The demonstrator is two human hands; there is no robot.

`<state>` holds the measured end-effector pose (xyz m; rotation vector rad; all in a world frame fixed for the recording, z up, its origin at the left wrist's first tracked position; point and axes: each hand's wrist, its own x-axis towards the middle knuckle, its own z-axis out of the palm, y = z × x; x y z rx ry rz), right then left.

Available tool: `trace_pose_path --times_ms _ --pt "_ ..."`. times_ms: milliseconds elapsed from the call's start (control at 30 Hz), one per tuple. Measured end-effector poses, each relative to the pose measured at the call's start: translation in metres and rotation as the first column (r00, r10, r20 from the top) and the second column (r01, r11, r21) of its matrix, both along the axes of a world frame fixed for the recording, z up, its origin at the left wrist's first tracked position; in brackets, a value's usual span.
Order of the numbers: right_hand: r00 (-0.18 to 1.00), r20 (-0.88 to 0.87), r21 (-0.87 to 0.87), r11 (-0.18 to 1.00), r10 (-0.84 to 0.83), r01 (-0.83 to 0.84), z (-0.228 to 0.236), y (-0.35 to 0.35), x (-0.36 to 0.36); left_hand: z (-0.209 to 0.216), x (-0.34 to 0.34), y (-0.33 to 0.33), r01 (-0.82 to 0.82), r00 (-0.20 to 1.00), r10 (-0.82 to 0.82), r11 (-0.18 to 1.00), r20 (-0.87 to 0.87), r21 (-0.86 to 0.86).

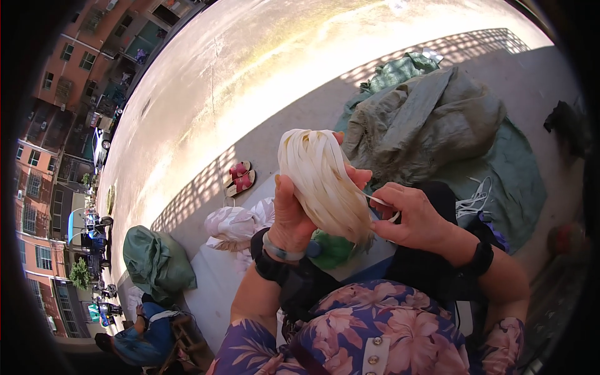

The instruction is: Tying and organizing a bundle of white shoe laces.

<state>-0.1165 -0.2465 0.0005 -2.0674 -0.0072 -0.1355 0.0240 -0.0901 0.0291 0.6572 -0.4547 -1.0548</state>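
Observation:
A thick bundle of flat, cream-white lace-like strips [319, 178] is held up in front of me. My left hand [292, 215] is closed round it, thumb along the left side and fingertips showing past the right edge. At the bundle's lower right, my right hand [409, 215] pinches a thin white strip [375, 199] between thumb and fingers. Whether that strip joins the bundle I cannot make out. Below the bundle, partly covered by it, lies something green [332, 249] near my lap.
A large grey-green sack [425, 125] lies on a green sheet [506, 181] at the right, with loose white laces [476, 199]. Ahead are red sandals [240, 178] and a white cloth bundle [237, 225]. A green sack [156, 262] stands left, beside a seated person [147, 334].

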Motion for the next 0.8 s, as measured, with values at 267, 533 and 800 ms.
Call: trace_pose_path --times_ms 267,533,800 --pt "0.953 0.251 0.412 0.910 -0.171 0.055 0.029 0.003 0.021 0.009 -0.009 -0.030 -0.008 0.997 0.010 1.000 0.079 -0.025" --pt "0.979 0.086 0.981 0.156 0.184 -0.116 0.018 -0.019 0.037 0.028 -0.010 -0.044 0.147 0.984 -0.161 0.977 -0.078 -0.156" --pt "0.906 0.349 0.936 -0.143 0.241 -0.323 -0.003 -0.001 0.035 0.033 -0.029 -0.031 0.274 0.960 -0.274 0.962 -0.057 -0.017"
